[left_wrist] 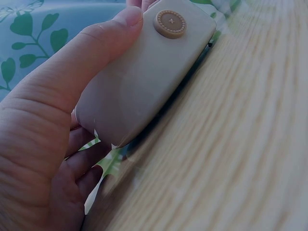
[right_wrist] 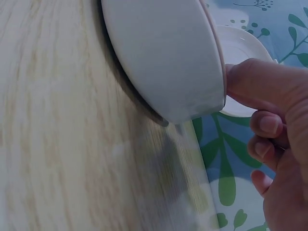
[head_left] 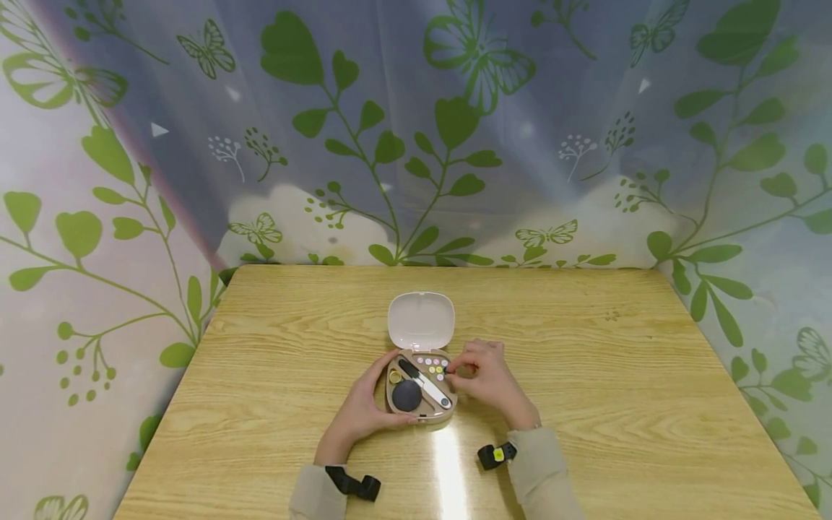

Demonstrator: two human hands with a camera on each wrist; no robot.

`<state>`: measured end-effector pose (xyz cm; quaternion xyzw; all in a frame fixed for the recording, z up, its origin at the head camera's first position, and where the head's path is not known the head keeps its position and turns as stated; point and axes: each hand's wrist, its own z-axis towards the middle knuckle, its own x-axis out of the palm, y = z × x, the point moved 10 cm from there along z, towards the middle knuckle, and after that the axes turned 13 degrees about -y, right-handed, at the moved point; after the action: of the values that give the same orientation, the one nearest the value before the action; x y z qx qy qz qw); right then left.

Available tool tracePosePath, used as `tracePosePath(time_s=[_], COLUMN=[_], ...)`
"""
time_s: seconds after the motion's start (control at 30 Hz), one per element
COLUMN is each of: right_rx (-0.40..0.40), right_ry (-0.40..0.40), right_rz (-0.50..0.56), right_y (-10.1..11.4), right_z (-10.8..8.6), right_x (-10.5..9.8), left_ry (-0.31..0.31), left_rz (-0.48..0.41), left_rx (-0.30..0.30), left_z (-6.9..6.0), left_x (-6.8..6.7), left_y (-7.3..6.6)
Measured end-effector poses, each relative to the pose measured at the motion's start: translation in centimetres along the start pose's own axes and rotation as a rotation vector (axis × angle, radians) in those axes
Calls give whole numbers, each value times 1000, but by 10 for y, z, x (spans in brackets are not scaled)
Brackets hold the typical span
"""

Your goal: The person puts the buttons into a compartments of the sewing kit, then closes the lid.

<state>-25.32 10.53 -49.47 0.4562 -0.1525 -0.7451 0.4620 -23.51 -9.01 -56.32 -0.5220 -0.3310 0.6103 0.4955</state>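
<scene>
A beige sewing case (head_left: 391, 409) lies on the table with its white lid (head_left: 422, 319) raised at the back. My left hand (head_left: 360, 410) grips the case's left side, thumb along the front wall near a button-shaped catch (left_wrist: 171, 23). Inside are a black-and-white folding tool (head_left: 429, 388), a dark round pad (head_left: 406, 396), a gold ring-like piece (head_left: 395, 376) and several small pale buttons (head_left: 438, 369). My right hand (head_left: 486, 375) reaches over the right compartment, thumb and forefinger pinching what looks like a small dark piece (head_left: 445, 370). In the right wrist view the case wall hides the fingertips.
The case stands mid-way along a wood-grain table (head_left: 585, 361). A leaf-and-butterfly curtain (head_left: 416, 144) hangs behind the table and along both sides. Black wrist straps (head_left: 354, 485) sit at both sleeves, and light glares on the table in front of the case.
</scene>
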Motion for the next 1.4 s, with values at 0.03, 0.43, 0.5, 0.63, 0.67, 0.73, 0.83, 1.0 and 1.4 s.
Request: tracePosePath(time_s=[0.03,0.43,0.5,0.63,0.67,0.73,0.83,1.0,1.4], right_rx=[1,71,79,96,102,108,111,108,99], right_ry=[5,66,66,67,68,66,61,58,44], right_rz=[-6,-107,-112,-127,-128,-128,-125,-124,-104], right_y=[0,1,1,-2,-2,-3,-2,-1,-1], right_z=[0,2,2,1,1,1,1,1,2], right_x=[0,5,5,7,7,7,6,6,2], left_ry=[-2,2,2,-3,-4,-5,-3,10,24], left_rz=[-1,30,29,22,19,11,1,-10,-20], left_rx=[-2,-6,-5,-7,-8,-15,-27,-35,-28], left_z=[0,1,1,0,0,0,0,-1,-3], left_x=[0,0,0,0,0,0,0,-1,-6], left_y=[0,1,1,1,1,1,0,-18,-42])
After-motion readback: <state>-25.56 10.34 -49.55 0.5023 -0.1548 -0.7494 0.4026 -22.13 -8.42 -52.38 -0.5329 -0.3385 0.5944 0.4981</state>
